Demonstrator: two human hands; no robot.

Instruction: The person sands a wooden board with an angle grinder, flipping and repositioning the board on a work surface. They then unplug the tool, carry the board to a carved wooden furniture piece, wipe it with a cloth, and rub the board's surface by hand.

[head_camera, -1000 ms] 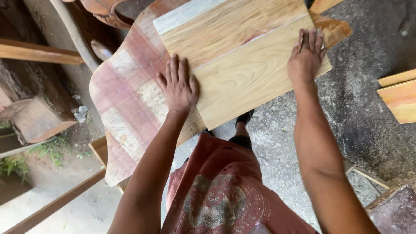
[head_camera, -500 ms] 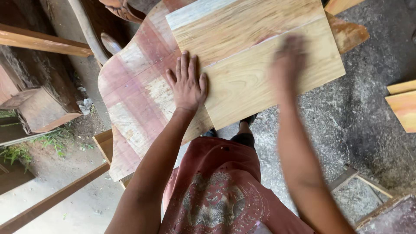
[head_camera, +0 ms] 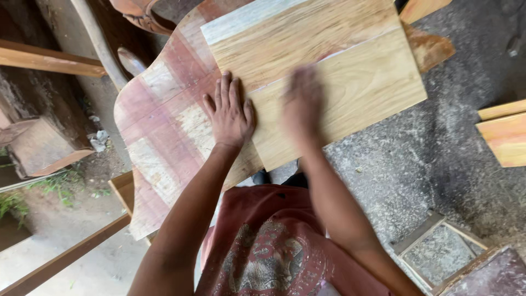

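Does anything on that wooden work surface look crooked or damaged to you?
The pale plank lies askew on the curvy reddish board, its near corner hanging past the board's edge. That board looks worn, with whitish patches. The left hand lies flat at the plank's edge; the right hand is blurred. Nothing looks broken.

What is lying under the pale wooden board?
A reddish curved panel lies under the pale board, showing at the left and the far right corner. The covered middle cannot be seen.
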